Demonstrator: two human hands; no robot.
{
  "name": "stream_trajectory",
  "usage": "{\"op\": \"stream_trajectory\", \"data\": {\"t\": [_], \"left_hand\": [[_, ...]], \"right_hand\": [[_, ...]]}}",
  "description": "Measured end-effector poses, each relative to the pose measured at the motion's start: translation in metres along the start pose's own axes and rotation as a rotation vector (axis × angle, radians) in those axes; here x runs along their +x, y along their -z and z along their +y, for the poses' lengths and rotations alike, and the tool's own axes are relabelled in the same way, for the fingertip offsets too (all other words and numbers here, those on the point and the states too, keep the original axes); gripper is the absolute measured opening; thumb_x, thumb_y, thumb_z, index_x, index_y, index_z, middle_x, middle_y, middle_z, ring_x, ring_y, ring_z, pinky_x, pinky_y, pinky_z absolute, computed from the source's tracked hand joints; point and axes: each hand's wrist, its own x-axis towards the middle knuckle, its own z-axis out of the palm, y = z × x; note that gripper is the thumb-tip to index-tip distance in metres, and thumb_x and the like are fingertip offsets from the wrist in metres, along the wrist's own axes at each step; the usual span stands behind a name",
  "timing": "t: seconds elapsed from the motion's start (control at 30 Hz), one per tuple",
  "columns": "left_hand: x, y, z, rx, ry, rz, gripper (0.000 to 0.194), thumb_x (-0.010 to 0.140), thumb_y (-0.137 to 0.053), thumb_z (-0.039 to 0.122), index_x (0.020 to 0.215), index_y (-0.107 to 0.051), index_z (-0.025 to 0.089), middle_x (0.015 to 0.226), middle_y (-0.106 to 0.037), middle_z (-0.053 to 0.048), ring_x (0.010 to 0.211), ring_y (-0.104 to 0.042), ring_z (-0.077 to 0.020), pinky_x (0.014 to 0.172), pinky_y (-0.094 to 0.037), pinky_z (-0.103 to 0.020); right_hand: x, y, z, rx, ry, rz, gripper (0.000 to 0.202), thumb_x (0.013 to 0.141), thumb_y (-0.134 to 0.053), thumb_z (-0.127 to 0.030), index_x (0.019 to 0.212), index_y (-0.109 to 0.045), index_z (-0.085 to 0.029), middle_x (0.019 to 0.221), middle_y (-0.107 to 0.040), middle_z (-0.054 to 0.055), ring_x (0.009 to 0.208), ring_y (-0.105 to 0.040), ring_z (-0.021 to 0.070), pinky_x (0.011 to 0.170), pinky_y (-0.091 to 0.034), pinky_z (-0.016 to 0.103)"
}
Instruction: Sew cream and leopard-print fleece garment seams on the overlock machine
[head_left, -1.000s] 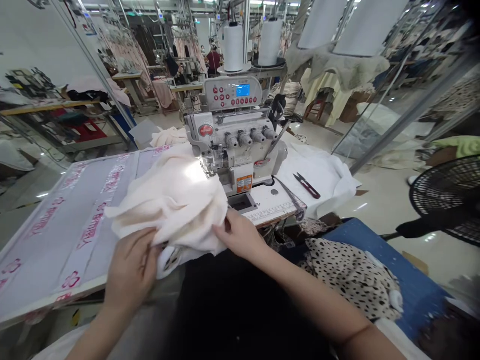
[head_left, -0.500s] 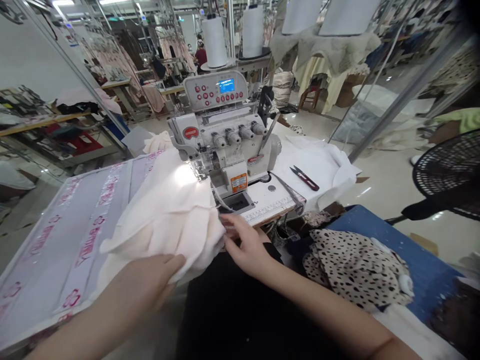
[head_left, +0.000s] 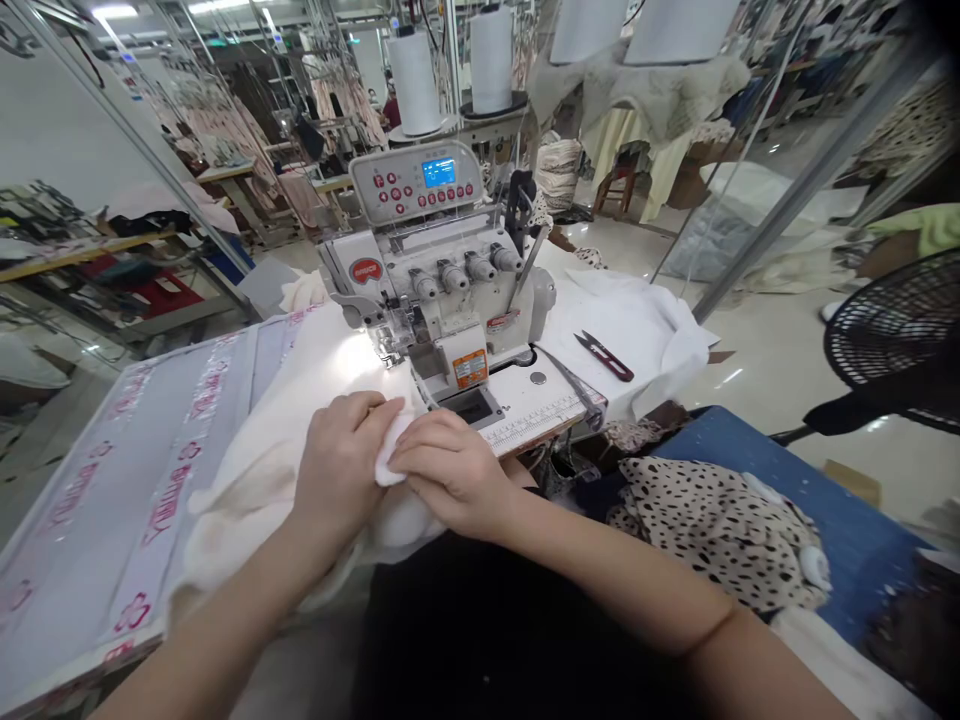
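Observation:
Cream-white fabric (head_left: pixel 277 440) lies across the left of the sewing table and reaches under the lit presser foot (head_left: pixel 388 352) of an overlock sewing machine (head_left: pixel 442 290). My left hand (head_left: pixel 341 450) is closed on a raised fold of this fabric just in front of the foot. Close beside it, my right hand (head_left: pixel 454 468) pinches the same fold between thumb and fingers. The fold's edge shows as a small white bunch between both hands. Fingertips on the far side of the cloth are hidden.
Thread snips (head_left: pixel 604 356) lie on white cloth right of the machine. Spotted fabric (head_left: pixel 712 525) rests on a blue surface (head_left: pixel 847 560) at the right, near a black fan (head_left: pixel 896 345). Thread cones (head_left: pixel 415 85) stand behind the machine. Printed plastic covers the left tabletop (head_left: pixel 161 470).
My left hand has moved up and right along the fabric, and my right hand slightly left. Both now meet on one fold, where before they held the cloth apart.

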Motion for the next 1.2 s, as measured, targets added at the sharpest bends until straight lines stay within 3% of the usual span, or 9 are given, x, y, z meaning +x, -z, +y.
{"op": "stream_trajectory", "data": {"t": [0.1,0.17,0.23,0.3,0.4,0.6,0.97,1.2], "left_hand": [[0.01,0.006,-0.007,-0.076,0.102,0.039,0.017,0.084,-0.047,0.022,0.09,-0.061,0.016,0.085,-0.054,-0.005,0.076,-0.053,-0.017,0.066,-0.042,-0.03],[0.014,0.017,-0.007,-0.088,0.19,0.085,0.013,0.084,-0.048,0.021,0.083,-0.06,0.016,0.084,-0.054,-0.003,0.075,-0.053,-0.0137,0.065,-0.042,-0.025],[0.016,0.028,-0.005,-0.047,0.225,0.128,0.011,0.084,-0.051,0.023,0.079,-0.059,0.016,0.082,-0.054,-0.002,0.074,-0.053,-0.0125,0.066,-0.042,-0.024],[0.017,0.033,-0.001,-0.039,0.2,0.1,0.01,0.084,-0.051,0.021,0.08,-0.058,0.017,0.082,-0.053,-0.001,0.074,-0.053,-0.012,0.067,-0.041,-0.024],[0.012,0.028,0.006,-0.067,0.062,-0.025,0.012,0.085,-0.046,0.017,0.088,-0.058,0.017,0.086,-0.053,-0.003,0.077,-0.052,-0.0136,0.067,-0.042,-0.025],[0.002,0.008,0.003,-0.001,-0.217,-0.05,0.017,0.085,-0.046,0.014,0.098,-0.055,0.009,0.085,-0.055,-0.009,0.078,-0.05,-0.0196,0.068,-0.043,-0.032],[0.024,0.002,-0.017,0.117,-0.256,-0.069,0.014,0.085,-0.045,0.012,0.09,-0.057,0.011,0.081,-0.057,-0.008,0.075,-0.05,-0.019,0.063,-0.043,-0.031],[0.029,0.005,-0.02,0.186,-0.347,-0.127,0.014,0.086,-0.042,0.011,0.086,-0.056,0.011,0.077,-0.056,-0.008,0.072,-0.049,-0.0193,0.061,-0.043,-0.031]], "right_hand": [[-0.003,0.004,0.014,0.087,-0.278,0.095,0.017,0.084,-0.053,-0.019,0.101,-0.056,-0.018,0.101,-0.061,0.008,0.096,-0.054,0.0173,0.086,-0.045,0.035],[-0.009,0.0,0.027,0.196,-0.591,0.122,0.043,0.078,-0.063,-0.028,0.117,-0.047,-0.019,0.11,-0.056,0.01,0.096,-0.054,0.0182,0.084,-0.046,0.035],[-0.015,-0.006,0.038,0.382,-0.848,0.038,0.061,0.071,-0.068,-0.035,0.123,-0.04,-0.018,0.104,-0.058,0.009,0.085,-0.056,0.0175,0.075,-0.048,0.032],[-0.021,-0.012,0.041,0.539,-0.961,-0.094,0.048,0.071,-0.067,-0.037,0.11,-0.05,-0.015,0.085,-0.06,0.004,0.072,-0.055,0.0149,0.063,-0.046,0.027],[-0.028,-0.014,0.034,0.618,-0.981,-0.154,0.024,0.075,-0.061,-0.036,0.078,-0.058,-0.013,0.067,-0.055,-0.001,0.062,-0.049,0.0113,0.054,-0.038,0.021],[-0.031,-0.011,0.028,0.563,-0.958,-0.143,0.025,0.08,-0.053,-0.037,0.072,-0.057,-0.014,0.064,-0.049,-0.002,0.06,-0.043,0.0105,0.057,-0.036,0.022],[-0.007,-0.015,0.042,0.448,-0.889,-0.164,0.022,0.083,-0.048,-0.031,0.068,-0.053,-0.014,0.062,-0.044,-0.003,0.06,-0.039,0.0101,0.056,-0.033,0.02],[-0.008,-0.016,0.04,0.394,-0.87,-0.189,0.019,0.081,-0.05,-0.028,0.068,-0.054,-0.014,0.06,-0.041,-0.004,0.057,-0.035,0.0094,0.053,-0.03,0.02]]}}
